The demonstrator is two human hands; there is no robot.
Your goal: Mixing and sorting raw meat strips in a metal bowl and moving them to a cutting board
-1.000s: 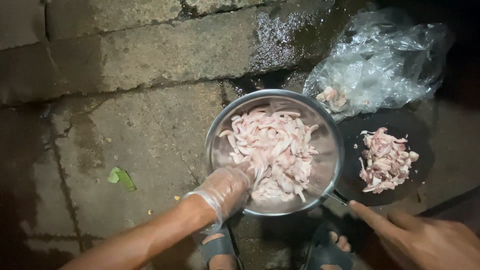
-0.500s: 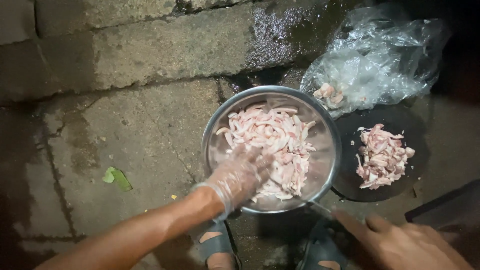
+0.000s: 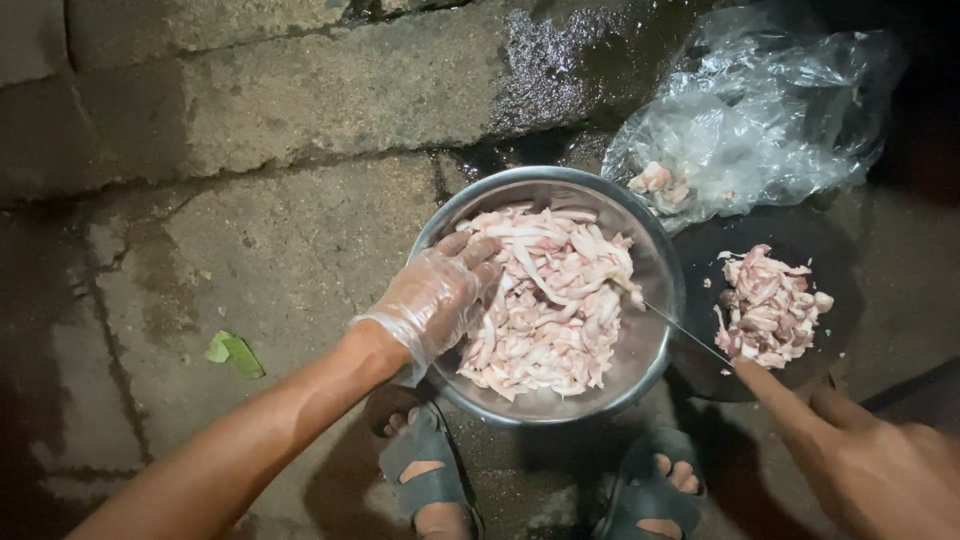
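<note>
- Concrete paving (image 3: 250, 230), rough and wet in patches, forms the work surface; one green leaf (image 3: 234, 352) lies on it, and two sandalled feet show at the lower edge.
- A steel bowl (image 3: 652, 262) holds pale strips of raw meat (image 3: 545, 310). Just beside it, a dark round board (image 3: 810, 235) carries a smaller heap of cut pieces (image 3: 770, 315); a clear plastic bag (image 3: 760, 110) lies behind.
- Left hand (image 3: 435, 295): covered by a thin transparent glove, forearm reaching in from lower left, fingers loosely curled and resting on the meat at the near-left rim. No firm grip is visible.
- Right hand (image 3: 870, 465): bare, index finger extended along a thin knife (image 3: 690, 330); the blade tip reaches into the bowl. The remaining fingers are hidden, so full closure cannot be confirmed.
- Recommended technique: keep gloved fingers clear of the blade, steady the strips before separating them, and keep the bowl flat.
</note>
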